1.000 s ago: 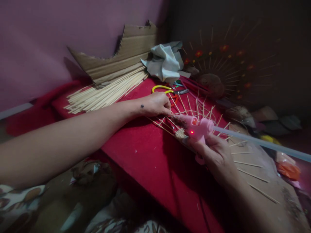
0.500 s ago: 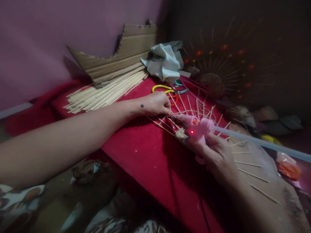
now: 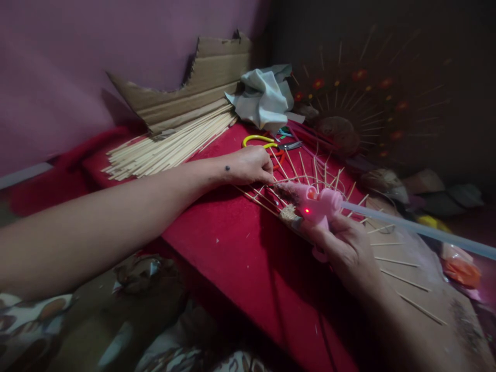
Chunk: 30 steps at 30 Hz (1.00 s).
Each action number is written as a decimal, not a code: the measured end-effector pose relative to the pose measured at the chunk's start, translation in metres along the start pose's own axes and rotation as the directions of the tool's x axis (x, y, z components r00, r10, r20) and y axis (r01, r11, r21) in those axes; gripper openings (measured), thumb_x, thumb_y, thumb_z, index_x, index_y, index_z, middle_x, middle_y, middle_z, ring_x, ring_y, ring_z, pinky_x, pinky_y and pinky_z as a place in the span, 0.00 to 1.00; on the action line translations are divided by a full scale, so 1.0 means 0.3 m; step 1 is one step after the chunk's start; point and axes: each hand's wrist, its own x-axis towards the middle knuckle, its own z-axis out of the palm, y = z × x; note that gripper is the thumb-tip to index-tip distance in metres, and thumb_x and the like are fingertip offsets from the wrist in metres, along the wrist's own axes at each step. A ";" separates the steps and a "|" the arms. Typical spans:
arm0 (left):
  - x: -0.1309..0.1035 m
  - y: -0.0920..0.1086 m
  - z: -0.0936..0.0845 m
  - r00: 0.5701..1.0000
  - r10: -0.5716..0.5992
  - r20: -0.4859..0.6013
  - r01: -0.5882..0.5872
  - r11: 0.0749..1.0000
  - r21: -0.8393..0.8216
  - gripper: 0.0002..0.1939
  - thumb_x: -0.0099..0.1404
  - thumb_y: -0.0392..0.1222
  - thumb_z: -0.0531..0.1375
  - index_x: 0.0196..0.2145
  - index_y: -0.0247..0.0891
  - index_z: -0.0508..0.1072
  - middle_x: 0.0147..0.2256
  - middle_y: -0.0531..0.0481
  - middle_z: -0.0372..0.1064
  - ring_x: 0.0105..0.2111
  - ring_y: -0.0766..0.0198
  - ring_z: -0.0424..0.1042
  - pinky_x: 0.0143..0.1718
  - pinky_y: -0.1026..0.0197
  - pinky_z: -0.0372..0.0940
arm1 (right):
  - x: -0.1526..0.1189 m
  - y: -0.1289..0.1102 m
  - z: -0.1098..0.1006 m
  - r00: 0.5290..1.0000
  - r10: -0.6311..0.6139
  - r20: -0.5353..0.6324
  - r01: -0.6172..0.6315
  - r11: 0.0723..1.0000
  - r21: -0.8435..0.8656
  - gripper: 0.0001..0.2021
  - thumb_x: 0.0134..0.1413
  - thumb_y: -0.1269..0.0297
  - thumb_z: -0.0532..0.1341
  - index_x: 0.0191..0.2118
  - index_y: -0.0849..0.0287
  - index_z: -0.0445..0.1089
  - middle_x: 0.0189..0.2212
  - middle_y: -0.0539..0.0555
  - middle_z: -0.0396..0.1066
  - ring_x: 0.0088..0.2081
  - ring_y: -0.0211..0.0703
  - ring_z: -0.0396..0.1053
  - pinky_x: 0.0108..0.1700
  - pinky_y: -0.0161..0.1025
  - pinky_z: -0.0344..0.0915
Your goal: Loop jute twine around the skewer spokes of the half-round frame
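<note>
My right hand [image 3: 344, 245] is wrapped round the handle of a pink glue gun [image 3: 327, 204], its red light lit and a long clear glue stick [image 3: 418, 227] jutting from the back. The gun's dark, crusted nozzle points left, close to the fingertips of my left hand [image 3: 253, 164]. Those fingers are pinched at the end of a thin curved strand [image 3: 300, 177] that crosses a fan of thin wooden sticks [image 3: 304, 166]. The sticks spread out from a small woven tan centre [image 3: 288, 212], partly behind the gun. Exactly what the pinch covers is hidden.
Yellow-handled scissors [image 3: 258, 139] lie just beyond my left hand. A bundle of loose sticks [image 3: 174, 142], torn cardboard [image 3: 201, 77] and a crumpled pale cloth [image 3: 265, 98] are behind on the red-covered table [image 3: 220, 248]. A flower-decorated stick piece [image 3: 358, 77] stands in the dark back right.
</note>
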 end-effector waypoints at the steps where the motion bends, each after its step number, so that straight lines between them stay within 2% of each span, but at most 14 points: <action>1: 0.000 -0.001 0.000 1.000 0.003 -0.001 -0.003 1.000 -0.001 0.11 0.57 0.40 0.59 0.29 0.28 0.77 0.22 0.49 0.67 0.23 0.69 0.59 0.27 0.62 0.51 | -0.001 0.000 -0.002 1.000 -0.007 -0.004 0.007 1.000 -0.006 0.14 0.55 0.55 0.58 0.26 0.58 0.64 0.16 0.45 0.57 0.18 0.32 0.52 0.20 0.32 0.48; 8: -0.003 0.008 0.000 1.000 -0.006 0.009 0.007 0.999 -0.037 0.12 0.56 0.42 0.60 0.29 0.28 0.77 0.21 0.49 0.66 0.23 0.69 0.59 0.27 0.62 0.51 | -0.003 0.005 -0.004 0.998 -0.016 -0.068 0.015 1.000 -0.005 0.15 0.53 0.53 0.60 0.24 0.59 0.65 0.17 0.46 0.59 0.21 0.34 0.55 0.22 0.33 0.50; 12: -0.004 0.006 0.002 1.000 -0.013 0.001 0.013 0.998 -0.067 0.12 0.57 0.42 0.60 0.29 0.28 0.77 0.22 0.49 0.66 0.23 0.69 0.59 0.27 0.62 0.51 | -0.004 0.005 -0.005 0.997 -0.005 -0.080 0.011 0.997 0.076 0.15 0.50 0.53 0.61 0.23 0.59 0.65 0.18 0.46 0.60 0.22 0.35 0.57 0.23 0.33 0.53; 17: -0.003 0.000 0.011 1.000 -0.018 -0.020 0.016 0.996 -0.092 0.12 0.57 0.42 0.60 0.29 0.27 0.77 0.22 0.49 0.66 0.23 0.69 0.60 0.26 0.62 0.52 | -0.004 0.004 -0.011 0.996 0.006 -0.091 0.012 0.982 0.191 0.09 0.46 0.58 0.62 0.25 0.58 0.69 0.21 0.49 0.68 0.25 0.40 0.64 0.28 0.36 0.60; 25: -0.003 0.003 0.021 0.998 -0.017 -0.053 0.012 0.994 -0.106 0.11 0.56 0.40 0.60 0.29 0.27 0.77 0.23 0.48 0.66 0.24 0.69 0.61 0.26 0.63 0.52 | -0.008 -0.004 -0.023 0.989 0.119 -0.089 -0.064 0.880 0.472 0.05 0.41 0.62 0.63 0.24 0.56 0.74 0.22 0.51 0.72 0.26 0.46 0.69 0.30 0.40 0.66; 30: -0.002 0.009 0.022 0.999 0.002 -0.052 -0.003 0.999 -0.035 0.12 0.57 0.43 0.60 0.28 0.29 0.77 0.21 0.51 0.65 0.23 0.70 0.59 0.27 0.63 0.52 | -0.012 -0.001 -0.015 0.966 0.207 -0.155 -0.084 0.817 0.570 0.05 0.39 0.63 0.64 0.25 0.57 0.75 0.23 0.52 0.74 0.28 0.49 0.72 0.33 0.43 0.69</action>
